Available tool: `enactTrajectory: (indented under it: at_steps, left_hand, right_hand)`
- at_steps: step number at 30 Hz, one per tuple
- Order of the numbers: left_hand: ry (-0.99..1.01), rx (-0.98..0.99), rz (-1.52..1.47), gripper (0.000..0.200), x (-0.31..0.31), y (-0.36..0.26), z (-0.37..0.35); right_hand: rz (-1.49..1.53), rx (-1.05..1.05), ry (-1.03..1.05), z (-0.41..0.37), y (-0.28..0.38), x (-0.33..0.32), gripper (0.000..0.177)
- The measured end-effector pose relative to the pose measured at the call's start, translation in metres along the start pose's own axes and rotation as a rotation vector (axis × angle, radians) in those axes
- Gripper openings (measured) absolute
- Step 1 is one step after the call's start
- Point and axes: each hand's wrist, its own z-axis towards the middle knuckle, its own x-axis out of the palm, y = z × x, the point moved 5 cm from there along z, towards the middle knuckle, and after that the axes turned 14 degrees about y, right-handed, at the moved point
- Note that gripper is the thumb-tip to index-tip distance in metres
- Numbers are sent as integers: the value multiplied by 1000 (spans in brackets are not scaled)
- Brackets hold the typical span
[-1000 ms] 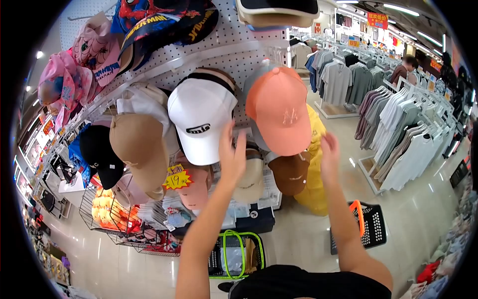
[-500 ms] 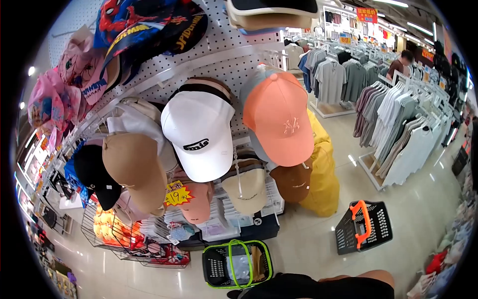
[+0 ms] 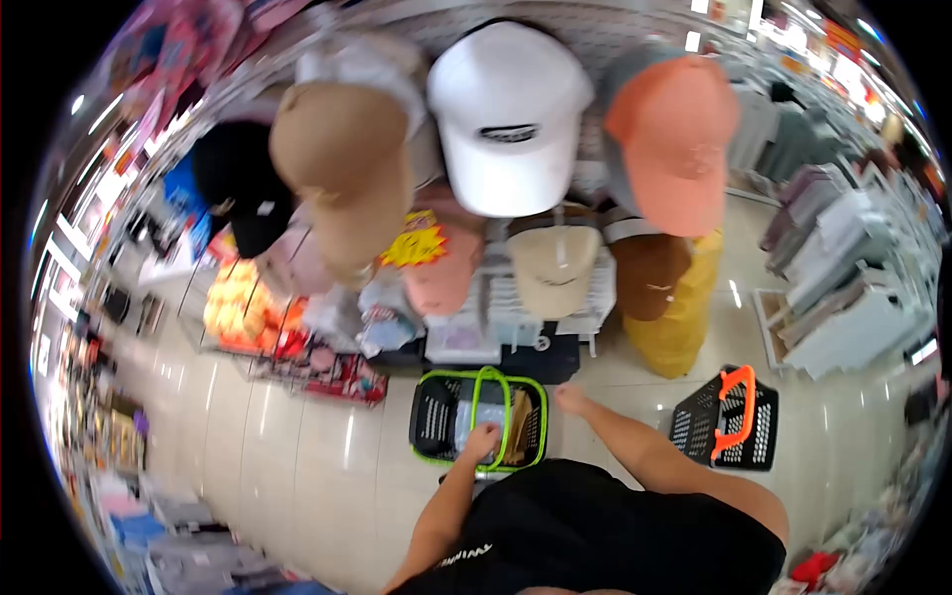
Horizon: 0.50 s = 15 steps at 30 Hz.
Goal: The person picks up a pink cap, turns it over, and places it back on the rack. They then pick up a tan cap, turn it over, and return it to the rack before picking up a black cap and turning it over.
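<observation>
My left hand [image 3: 483, 439] is over the black shopping basket [image 3: 428, 416] with the lime-green rim, against its green handle [image 3: 486, 381]. Its fingers look curled, but blur hides whether they grip the handle. Inside the basket lie a pale packet [image 3: 464, 417] and a brown item [image 3: 520, 416]. My right hand [image 3: 568, 398] hangs just right of the basket, apart from it, with the fingers drawn together. I see nothing sticking out of it. Ahead hang caps: a white one [image 3: 511, 109], a tan one [image 3: 342, 149] and a coral one [image 3: 684, 129].
A second black basket with an orange handle [image 3: 735, 415] stands on the tiled floor [image 3: 297, 436] to the right. Lower caps, a yellow star price sign [image 3: 415, 245] and a wire bin [image 3: 317, 382] fill the display. Clothes racks [image 3: 843, 268] stand at the right.
The view has tilted down, and the caps appear higher and further right. Both my hands and forearms have come into view by the green-rimmed basket.
</observation>
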Motion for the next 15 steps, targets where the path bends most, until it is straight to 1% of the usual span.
enactTrajectory:
  at_steps: [1, 2, 3, 4, 5, 6, 7, 8, 9, 10, 11, 12, 13, 14, 15]
  left_hand:
    - [3, 63, -40, 31, 3, -18, -6]
    - [15, 97, -98, 27, 6, -21, -10]
    - [-24, 86, -127, 27, 4, -14, -20]
    - [-11, 30, -115, 27, 4, -3, -28]
    - [8, -19, -106, 27, 5, 6, -36]
    - [-56, -107, -98, 29, 3, 25, -50]
    - [-113, -195, -96, 31, 1, 50, -69]
    - [-100, -397, -22, 35, -1, 76, -88]
    - [-203, -433, -20, 35, 6, 141, -95]
    - [-142, -565, -25, 34, 9, 176, -111]
    - [-208, -608, -6, 33, 7, 183, -140]
    - [-188, -689, -12, 34, 6, 186, -163]
    - [-166, -775, -11, 34, 7, 188, -180]
    - [-173, -788, -29, 34, 12, 192, -192]
    - [-137, -771, -34, 34, 18, 198, -201]
  right_hand:
    - [202, -10, -48, -5, 23, -3, 18]
    - [175, -29, -7, -14, 45, 1, 18]
    - [327, -41, 22, -20, 55, 5, 15]
    - [474, -47, 44, -23, 56, 8, 14]
    - [441, -50, 75, -13, 30, 30, 16]
    - [473, 61, 140, -31, 28, 37, 17]
    - [384, 89, 154, -51, 23, 44, 17]
    - [531, 122, 186, -44, -39, 79, 17]
    - [453, 221, 236, -63, -65, 93, 17]
    - [382, 255, 309, -63, -135, 127, 20]
    - [-175, 101, 552, -94, -129, 124, 29]
    - [-741, -333, 509, -117, -157, 144, 20]
    - [-869, -225, 733, -124, -235, 200, 21]
    - [-625, -70, 718, -161, -250, 179, 20]
    - [-474, 67, 713, -188, -240, 166, 20]
